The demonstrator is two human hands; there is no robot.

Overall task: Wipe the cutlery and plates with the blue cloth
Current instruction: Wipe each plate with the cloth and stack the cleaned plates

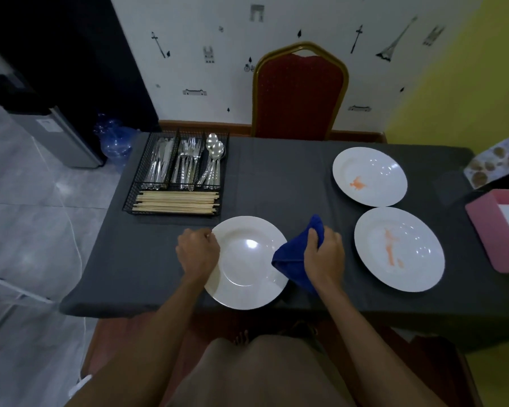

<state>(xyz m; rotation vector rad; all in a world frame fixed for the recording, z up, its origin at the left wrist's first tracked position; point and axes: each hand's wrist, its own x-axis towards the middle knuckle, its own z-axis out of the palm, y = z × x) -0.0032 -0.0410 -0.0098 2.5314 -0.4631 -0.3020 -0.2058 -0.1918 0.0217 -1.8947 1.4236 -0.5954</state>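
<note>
A clean white plate (247,265) lies at the table's front edge. My left hand (197,252) grips its left rim. My right hand (325,254) holds the bunched blue cloth (291,259), which overlaps the plate's right rim. Two more white plates with orange smears lie to the right, one near (417,265) and one farther back (373,168). A black wire cutlery tray (130,201) at the back left holds knives (159,163), forks (188,163), spoons (215,160) and chopsticks (177,202).
The table (276,177) has a dark grey cover. A red chair (300,92) with a gold frame stands behind it. A pink box (491,239) sits at the right edge. Blue water bottles (115,142) and a grey appliance (59,133) stand on the floor to the left.
</note>
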